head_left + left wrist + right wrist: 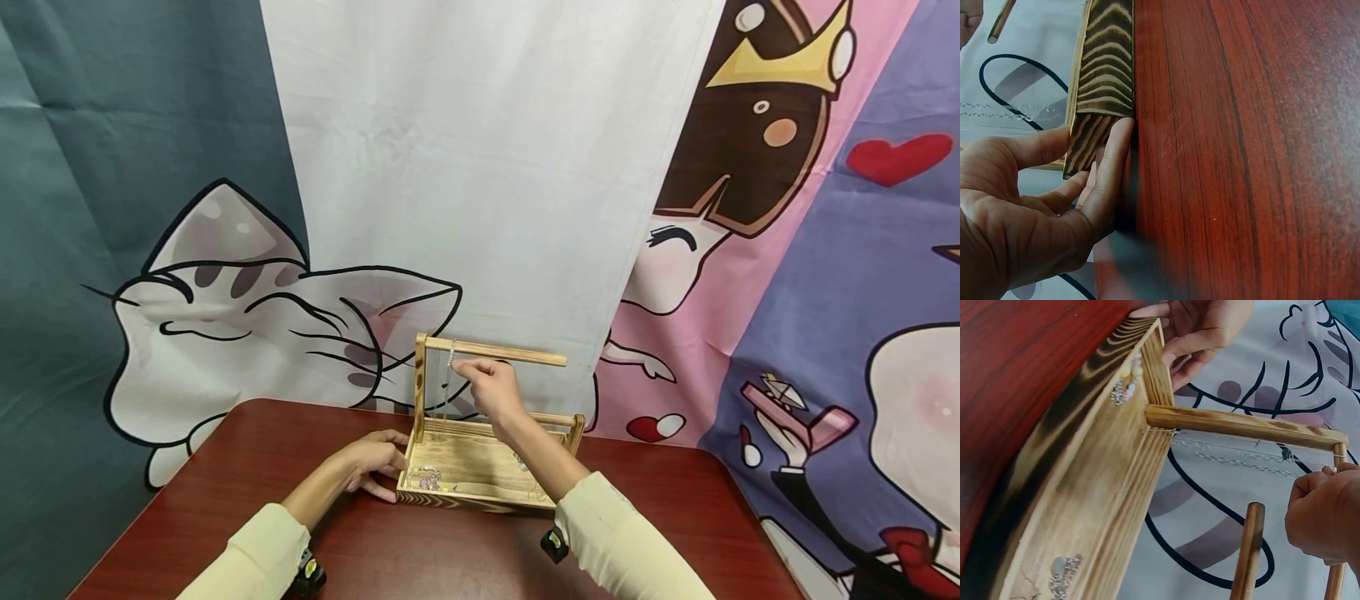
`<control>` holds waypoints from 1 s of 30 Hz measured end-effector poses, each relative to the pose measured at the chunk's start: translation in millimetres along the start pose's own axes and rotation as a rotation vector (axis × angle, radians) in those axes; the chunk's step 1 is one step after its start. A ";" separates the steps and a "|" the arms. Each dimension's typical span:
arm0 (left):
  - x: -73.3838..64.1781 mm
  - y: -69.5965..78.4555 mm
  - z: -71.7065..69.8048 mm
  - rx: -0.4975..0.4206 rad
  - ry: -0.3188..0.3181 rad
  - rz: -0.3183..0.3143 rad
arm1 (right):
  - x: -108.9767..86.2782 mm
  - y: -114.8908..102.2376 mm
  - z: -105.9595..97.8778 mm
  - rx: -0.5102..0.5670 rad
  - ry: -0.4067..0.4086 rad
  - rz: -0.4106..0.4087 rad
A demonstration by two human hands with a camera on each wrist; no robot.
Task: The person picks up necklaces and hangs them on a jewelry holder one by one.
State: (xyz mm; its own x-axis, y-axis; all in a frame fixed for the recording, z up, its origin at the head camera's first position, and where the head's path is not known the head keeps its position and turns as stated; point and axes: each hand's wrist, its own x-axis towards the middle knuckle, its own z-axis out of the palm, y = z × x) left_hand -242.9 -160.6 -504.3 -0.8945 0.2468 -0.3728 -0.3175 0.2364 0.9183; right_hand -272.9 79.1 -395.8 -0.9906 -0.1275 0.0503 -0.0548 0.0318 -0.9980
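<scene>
A wooden jewelry stand (480, 498) with a shallow tray, a left post (419, 392) and a high crossbar (517, 353) sits on the table. My left hand (377, 457) grips the tray's left end; the left wrist view shows thumb and fingers (1113, 165) around its dark-grained corner. Up by the crossbar's left part, my right hand (493, 390) pinches a silvery necklace (451, 358). Its thin chain (1247, 465) runs alongside the post in the right wrist view. The pinching fingertips partly hide the strand.
Inside the tray lie a beaded bracelet (427, 479) at the left front and a silvery chain heap (1065, 575) toward the other end. A lower rod (551, 418) spans the back. The reddish-brown table (360, 550) meets a printed cloth backdrop (480, 167) behind.
</scene>
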 end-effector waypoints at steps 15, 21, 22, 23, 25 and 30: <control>0.8 0.2 0.4 0.005 0.000 -0.009 | -21.7 25.4 -4.4 0.018 -0.082 -0.042; 0.5 0.0 -0.6 0.006 0.000 -0.007 | -29.5 39.2 -1.5 0.024 -0.120 -0.073; 0.6 0.0 -0.5 0.006 -0.003 -0.006 | -31.0 41.3 -0.7 0.026 -0.127 -0.072; 0.7 0.0 -0.2 0.005 -0.005 -0.005 | -32.5 43.5 -0.1 0.026 -0.136 -0.069; 0.9 -0.1 0.4 0.004 -0.005 -0.005 | -35.8 48.6 1.1 0.022 -0.151 -0.066; 1.0 -0.3 0.4 0.006 -0.005 -0.005 | -41.3 63.7 2.2 -0.008 -0.209 -0.071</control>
State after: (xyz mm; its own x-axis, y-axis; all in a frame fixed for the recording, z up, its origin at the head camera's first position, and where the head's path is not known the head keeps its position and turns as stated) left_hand -243.5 -160.1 -505.1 -0.8913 0.2499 -0.3783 -0.3204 0.2430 0.9156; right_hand -235.2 84.2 -461.6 -0.9365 -0.3328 0.1104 -0.1253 0.0235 -0.9918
